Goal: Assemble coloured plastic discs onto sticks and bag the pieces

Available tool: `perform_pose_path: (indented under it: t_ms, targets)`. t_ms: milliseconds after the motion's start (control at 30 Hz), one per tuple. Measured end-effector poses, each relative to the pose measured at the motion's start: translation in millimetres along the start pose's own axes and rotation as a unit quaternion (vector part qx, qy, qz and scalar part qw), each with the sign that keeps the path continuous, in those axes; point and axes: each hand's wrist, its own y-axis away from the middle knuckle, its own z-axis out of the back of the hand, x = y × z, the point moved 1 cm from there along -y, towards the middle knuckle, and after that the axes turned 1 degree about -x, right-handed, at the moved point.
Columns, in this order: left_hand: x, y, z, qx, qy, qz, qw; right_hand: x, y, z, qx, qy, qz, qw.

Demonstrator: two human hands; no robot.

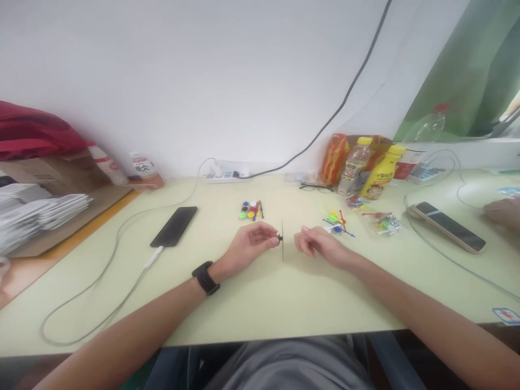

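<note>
My left hand [254, 241], with a black watch on its wrist, pinches a small black piece [280, 237] between thumb and fingertips. Against that piece stands a thin flat panel [283, 250], upright and seen edge-on, so its face is hidden. Just right of the panel, apart from it, is my right hand [320, 244] with fingers curled in; whether they hold anything small is hidden. Behind the left hand lie several coloured round pieces [244, 215] beside some thin dark and coloured sticks [257, 210]. Red and blue arrow-shaped plastic pieces [343, 222] lie beyond the right hand.
A black phone [174, 226] on a white cable lies at left; another device [450, 226] lies at right. Bagged small parts [384, 223], glasses [316, 188] and bottles [379, 173] stand or lie behind. White card stacks [44, 211] are far left. Another person's hand [504, 214] rests far right.
</note>
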Motion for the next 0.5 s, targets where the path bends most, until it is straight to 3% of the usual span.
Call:
perform_pose_path:
  t_ms: [133, 500]
  targets:
    - [1.2, 0.4, -1.2, 0.010, -0.005, -0.006, 1.000, -2.0, -2.6, -4.9, -0.077, -0.010, -0.013, 0.997]
    - [2.2, 2.1, -5.7, 0.035, -0.020, -0.021, 0.999, -11.0, -5.1, -15.3, -0.069, -0.046, -0.016, 0.996]
